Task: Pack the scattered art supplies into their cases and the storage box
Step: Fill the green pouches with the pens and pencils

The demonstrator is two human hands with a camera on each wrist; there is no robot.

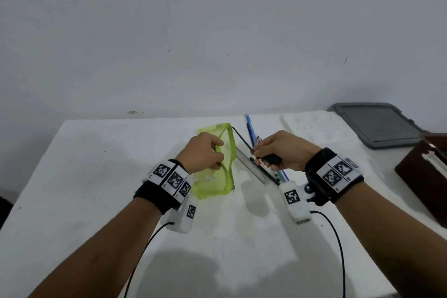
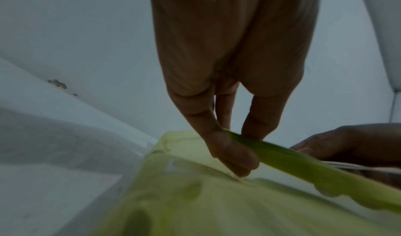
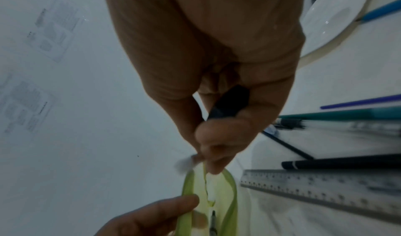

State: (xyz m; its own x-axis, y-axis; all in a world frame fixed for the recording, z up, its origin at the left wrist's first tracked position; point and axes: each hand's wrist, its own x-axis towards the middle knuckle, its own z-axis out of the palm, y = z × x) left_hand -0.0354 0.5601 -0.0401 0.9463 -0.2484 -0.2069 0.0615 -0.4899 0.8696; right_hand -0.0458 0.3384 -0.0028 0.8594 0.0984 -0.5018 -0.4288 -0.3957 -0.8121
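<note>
Centre of the head view: a green mesh pouch (image 1: 217, 167) lies on the white table (image 1: 96, 201), its zip mouth open. The left hand (image 1: 204, 152) pinches the pouch's upper edge between thumb and fingers, lifting it. The right hand (image 1: 283, 150) is curled round a short black object (image 1: 272, 159) and a thin black stick (image 1: 242, 138), which slants up toward the pouch's far end. Just beside the pouch, under the right hand, lie a metal ruler (image 1: 251, 167), a black pen (image 3: 338, 164) and a blue pen (image 1: 250, 129). At centre right lie a white palette (image 1: 316, 126) and a grey lid (image 1: 377, 124); a brown box (image 1: 423, 174) stands at the right edge.
</note>
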